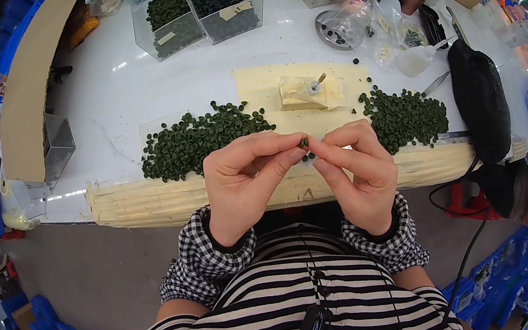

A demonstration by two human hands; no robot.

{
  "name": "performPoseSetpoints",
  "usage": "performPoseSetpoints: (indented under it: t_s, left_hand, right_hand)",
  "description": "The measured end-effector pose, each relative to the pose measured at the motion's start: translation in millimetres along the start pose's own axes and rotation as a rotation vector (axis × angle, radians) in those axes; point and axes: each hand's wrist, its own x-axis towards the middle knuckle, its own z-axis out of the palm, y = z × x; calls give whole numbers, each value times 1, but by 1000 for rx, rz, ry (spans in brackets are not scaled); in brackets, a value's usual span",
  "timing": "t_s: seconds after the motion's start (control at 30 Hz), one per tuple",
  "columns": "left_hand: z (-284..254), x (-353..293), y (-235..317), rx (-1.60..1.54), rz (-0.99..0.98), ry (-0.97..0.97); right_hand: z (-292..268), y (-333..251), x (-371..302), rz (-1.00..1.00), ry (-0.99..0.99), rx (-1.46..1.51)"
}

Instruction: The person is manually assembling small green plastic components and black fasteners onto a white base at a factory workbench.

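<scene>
Above the table's front edge, my left hand (239, 179) pinches a small dark green piece (304, 144) between thumb and forefinger. My right hand (366, 173) meets it from the other side, its forefinger at the piece and its thumb just below, the other fingers curled. Whether the right fingertips hold something of their own is too small to tell. Behind my left hand spreads a heap of small round green pieces (199, 140), and a second heap (407, 117) lies beyond my right hand. Between the heaps stands a tape-wrapped block (300, 95) with a short stick upright in it.
Two clear bins of dark pieces (174, 18) (225, 3) stand at the back. Further right are a round dish (333, 32), a white nozzle bottle (416, 60) and a long black padded object (480, 102). Cardboard (29, 98) rises at the left; a cable (471, 247) hangs at the right.
</scene>
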Motion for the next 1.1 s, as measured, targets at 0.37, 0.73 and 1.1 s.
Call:
performPoseSetpoints:
  t_s: [0.37, 0.73, 1.1]
  left_hand:
    - [-6, 3, 1, 207, 120, -83]
    - [-9, 2, 6, 116, -17, -110]
    - [-7, 1, 6, 7, -60, -92]
  right_hand:
    - [0, 0, -7, 64, -44, 105]
    - [1, -1, -10, 26, -28, 91]
    - [0, 0, -8, -54, -14, 31]
